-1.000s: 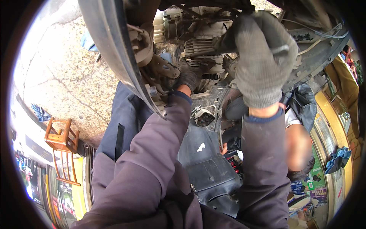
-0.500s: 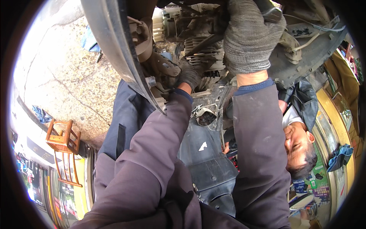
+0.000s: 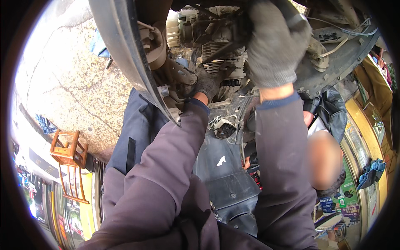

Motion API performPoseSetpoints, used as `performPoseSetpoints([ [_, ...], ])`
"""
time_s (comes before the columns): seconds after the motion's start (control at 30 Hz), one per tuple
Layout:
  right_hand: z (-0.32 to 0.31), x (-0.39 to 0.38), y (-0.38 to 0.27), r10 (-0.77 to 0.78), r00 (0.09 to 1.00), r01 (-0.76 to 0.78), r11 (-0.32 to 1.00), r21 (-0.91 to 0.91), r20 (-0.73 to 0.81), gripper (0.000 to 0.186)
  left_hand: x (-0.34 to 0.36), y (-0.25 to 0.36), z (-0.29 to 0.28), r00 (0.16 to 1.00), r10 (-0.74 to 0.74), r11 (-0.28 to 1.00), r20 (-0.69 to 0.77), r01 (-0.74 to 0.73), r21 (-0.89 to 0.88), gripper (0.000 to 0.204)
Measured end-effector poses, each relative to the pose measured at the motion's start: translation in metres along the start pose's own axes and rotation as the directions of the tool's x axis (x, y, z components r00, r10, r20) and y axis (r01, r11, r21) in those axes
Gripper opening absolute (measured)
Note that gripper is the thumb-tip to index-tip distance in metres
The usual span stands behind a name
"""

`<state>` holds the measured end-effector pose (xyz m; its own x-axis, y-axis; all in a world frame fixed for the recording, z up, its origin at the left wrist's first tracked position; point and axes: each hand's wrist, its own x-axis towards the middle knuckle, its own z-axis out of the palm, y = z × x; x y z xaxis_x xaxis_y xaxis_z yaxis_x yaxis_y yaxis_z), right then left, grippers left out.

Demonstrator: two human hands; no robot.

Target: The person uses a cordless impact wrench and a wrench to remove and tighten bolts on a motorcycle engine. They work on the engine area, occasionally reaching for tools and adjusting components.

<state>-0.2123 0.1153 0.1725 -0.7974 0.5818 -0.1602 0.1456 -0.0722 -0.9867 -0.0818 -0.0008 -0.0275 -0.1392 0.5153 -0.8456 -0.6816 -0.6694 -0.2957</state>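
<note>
In a dark grey knit glove, my left hand point(image 3: 205, 84) reaches into the opened body of a scooter-like vehicle. It is beside the finned engine cylinder point(image 3: 221, 54) and a rusty metal tube point(image 3: 180, 71); its fingers are mostly lost among dark parts. Higher and to the right, my gloved right hand point(image 3: 275, 52) is blurred by motion. It looks closed around a dark part with a shiny edge point(image 3: 296, 20), whose kind I cannot make out. Below the left hand lie a bracket with a round black part point(image 3: 225, 129) and a dark plastic panel point(image 3: 227, 175).
A curved black fender point(image 3: 125, 50) rises left of my left arm. Another person in a dark jacket point(image 3: 331, 110) is close by my right arm. Thin cables point(image 3: 341, 29) hang at upper right. A wooden stool point(image 3: 68, 152) stands on the speckled ground point(image 3: 79, 87) at left.
My right hand has shifted slightly downward and is now smeared by motion. My left hand has moved only slightly among the engine parts.
</note>
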Motion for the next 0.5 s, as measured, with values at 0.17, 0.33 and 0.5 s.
performPoseSetpoints([
  [0.17,-0.037,-0.020,-0.075,-0.029,0.989,-0.016,0.952,0.306,0.143,0.035,-0.011,0.003,-0.002,0.999,0.039,0.942,-0.029,-0.027,0.334,0.050],
  [0.33,-0.090,-0.017,-0.125,0.095,0.964,-0.165,0.946,0.280,0.247,0.034,-0.016,0.005,0.001,0.998,0.052,0.904,-0.037,-0.031,0.427,0.053],
  [0.5,-0.104,-0.022,-0.126,0.097,0.981,-0.133,0.968,0.213,0.169,0.034,-0.016,0.004,0.001,0.997,0.068,0.877,-0.034,-0.044,0.478,0.058],
])
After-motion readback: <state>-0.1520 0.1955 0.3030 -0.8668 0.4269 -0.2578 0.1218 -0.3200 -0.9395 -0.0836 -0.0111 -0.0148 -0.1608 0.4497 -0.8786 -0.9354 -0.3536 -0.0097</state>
